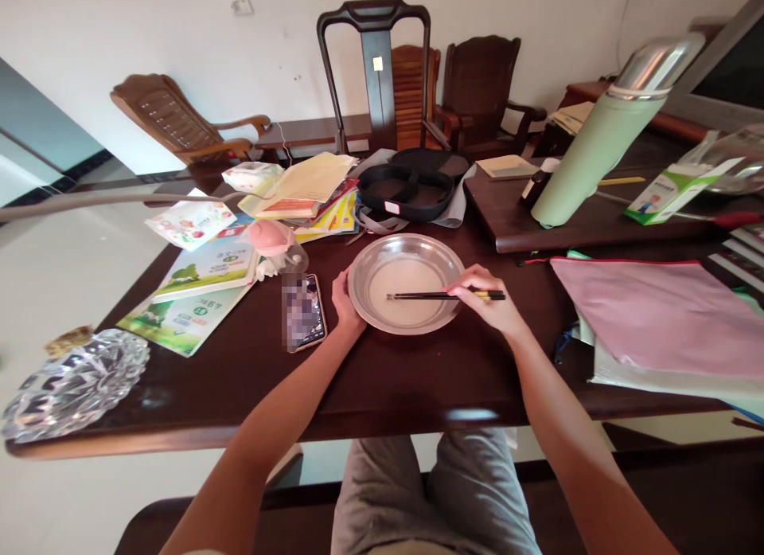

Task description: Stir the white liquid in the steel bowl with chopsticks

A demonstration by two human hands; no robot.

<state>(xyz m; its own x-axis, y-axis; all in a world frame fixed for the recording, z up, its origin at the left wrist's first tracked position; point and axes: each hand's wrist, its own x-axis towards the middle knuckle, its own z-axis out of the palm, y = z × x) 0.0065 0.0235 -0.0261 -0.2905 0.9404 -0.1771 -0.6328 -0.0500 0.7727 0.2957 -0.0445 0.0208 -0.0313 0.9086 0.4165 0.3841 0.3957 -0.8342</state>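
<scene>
Gripping chopsticks (445, 296), the right hand (489, 304) lays them leftward across the pan (370, 304); the left hand (344, 304) clasps its left rim.

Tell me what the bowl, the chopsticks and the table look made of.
The bowl looks like stainless steel or aluminium: silvery, dull-brushed sheen, bright rim glints. The chopsticks in the right hand are smooth black with yellow tops: lacquered wood or plastic, cannot tell which. The table seems dark wood or veneer, glossily varnished: a bright reflection sits near its front edge.
</scene>
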